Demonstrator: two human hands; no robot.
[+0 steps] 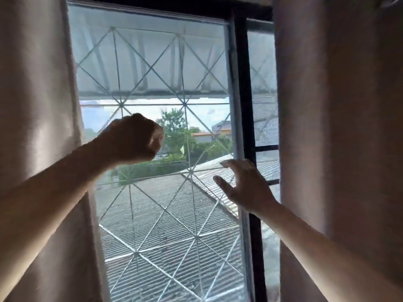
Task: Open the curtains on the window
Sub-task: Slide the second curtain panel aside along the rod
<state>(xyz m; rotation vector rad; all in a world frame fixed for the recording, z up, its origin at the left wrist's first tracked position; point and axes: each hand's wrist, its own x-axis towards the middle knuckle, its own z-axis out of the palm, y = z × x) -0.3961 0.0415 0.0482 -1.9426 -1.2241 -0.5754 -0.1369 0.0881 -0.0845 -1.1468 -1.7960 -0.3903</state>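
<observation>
Two beige curtains hang at the window. The left curtain (37,94) covers the left edge and the right curtain (340,105) covers the right side, with a wide gap of glass (152,62) between them. My left hand (133,138) is a closed fist in front of the glass, just right of the left curtain's edge, with nothing visible in it. My right hand (244,184) is spread open in front of the dark window frame (246,105), a little left of the right curtain's edge and not touching it.
A diamond-pattern metal grille (185,103) sits behind the glass. Beyond it are an awning, trees and corrugated roofs. A narrow pane (265,83) shows between the dark frame and the right curtain.
</observation>
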